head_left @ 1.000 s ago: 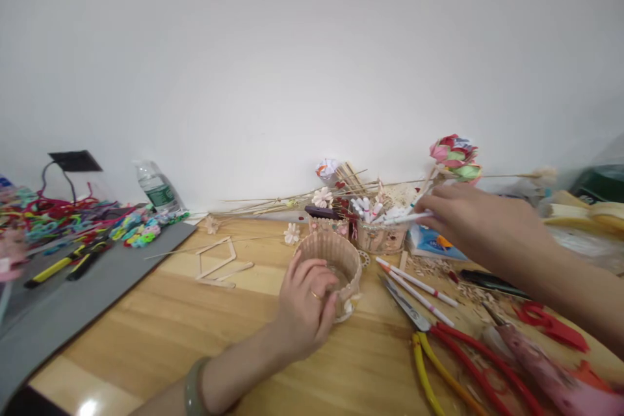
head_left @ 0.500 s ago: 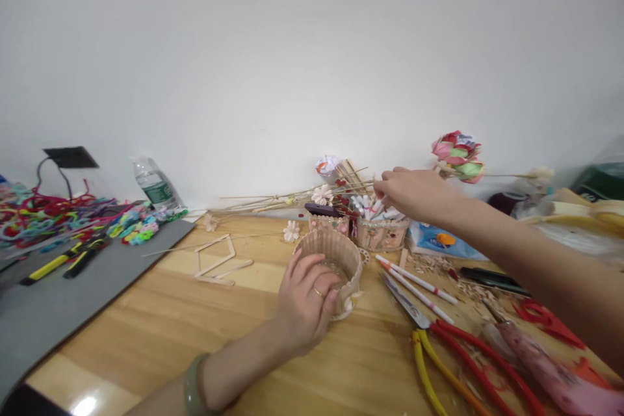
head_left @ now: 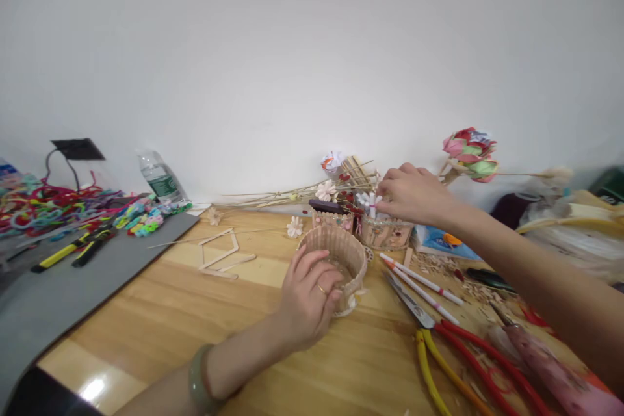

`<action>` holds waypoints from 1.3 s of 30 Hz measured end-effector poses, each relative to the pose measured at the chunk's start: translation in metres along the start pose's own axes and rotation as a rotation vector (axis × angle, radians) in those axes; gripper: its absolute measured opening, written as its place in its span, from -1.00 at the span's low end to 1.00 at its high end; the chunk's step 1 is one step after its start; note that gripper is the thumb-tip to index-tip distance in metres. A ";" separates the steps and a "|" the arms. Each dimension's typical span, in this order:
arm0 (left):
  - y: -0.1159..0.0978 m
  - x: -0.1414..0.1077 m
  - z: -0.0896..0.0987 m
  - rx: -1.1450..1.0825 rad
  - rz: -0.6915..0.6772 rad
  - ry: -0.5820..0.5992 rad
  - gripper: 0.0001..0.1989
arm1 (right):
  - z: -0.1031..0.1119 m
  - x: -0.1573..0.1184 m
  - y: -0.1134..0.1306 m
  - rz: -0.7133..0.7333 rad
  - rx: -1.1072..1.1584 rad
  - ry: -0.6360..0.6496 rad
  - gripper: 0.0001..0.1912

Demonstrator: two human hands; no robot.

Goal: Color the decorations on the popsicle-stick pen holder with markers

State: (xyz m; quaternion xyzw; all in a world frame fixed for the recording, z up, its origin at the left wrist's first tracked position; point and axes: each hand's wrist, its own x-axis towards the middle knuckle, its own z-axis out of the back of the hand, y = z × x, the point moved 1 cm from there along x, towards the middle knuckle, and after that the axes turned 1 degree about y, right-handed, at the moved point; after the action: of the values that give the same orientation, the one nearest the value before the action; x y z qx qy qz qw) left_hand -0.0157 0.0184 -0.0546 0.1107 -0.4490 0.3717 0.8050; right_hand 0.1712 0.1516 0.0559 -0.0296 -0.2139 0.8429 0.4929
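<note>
- Scalloped cup (head_left: pixel 336 239) stands near the middle of the wooden table, the left hand (head_left: pixel 309 296) clasping its near left side, fingers over the rim. Too hard a squeeze could flex the thin-looking ribbed wall; a pull towards the near side could tip it.
- Small pale ornament (head_left: pixel 353 301) sits low on the cup's near right side, and might rub off if the thumb slides that way.
- Right hand (head_left: pixel 412 195) is bent over the oval box (head_left: pixel 385 235) at the far right; its fingertips are hidden, so whether they pinch anything is unclear.
- White pens (head_left: pixel 372 201) crowd that box; a tug on one could drag others out, or topple the box, since neither hand visibly braces it.
- Dried flower stems lie to the far left of that hand, around a white blossom (head_left: pixel 326 192); a leftward sweep could snag or snap them.
- Loose white pens (head_left: pixel 425 281) and a metal-bladed cutter (head_left: pixel 423 316) lie right of the cup, where a careless return might roll the pens or meet the blades.
</note>
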 end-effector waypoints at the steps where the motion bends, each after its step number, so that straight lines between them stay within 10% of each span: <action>1: 0.000 0.000 0.000 0.001 0.004 0.003 -0.81 | -0.001 0.001 0.000 -0.014 0.034 0.007 -0.72; 15: 0.003 0.002 0.002 0.009 -0.053 0.033 -0.88 | 0.003 -0.003 -0.018 -0.118 0.226 0.035 -0.64; 22: 0.014 0.008 0.007 -0.318 0.266 -0.141 -0.79 | -0.001 -0.008 -0.014 -0.127 0.260 0.053 -0.75; 34: 0.014 0.008 0.005 -0.665 0.656 -0.153 -0.68 | 0.045 -0.039 -0.026 -0.424 0.902 -0.654 -0.82; 39: 0.014 0.007 0.004 -0.656 0.651 -0.150 -0.68 | 0.040 -0.044 -0.025 -0.379 1.120 -0.682 -0.85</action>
State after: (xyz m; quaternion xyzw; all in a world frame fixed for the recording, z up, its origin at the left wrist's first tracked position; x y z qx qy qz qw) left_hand -0.0256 0.0292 -0.0488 -0.2697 -0.6109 0.4343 0.6045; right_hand 0.2039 0.1118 0.0949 0.5351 0.1097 0.6877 0.4782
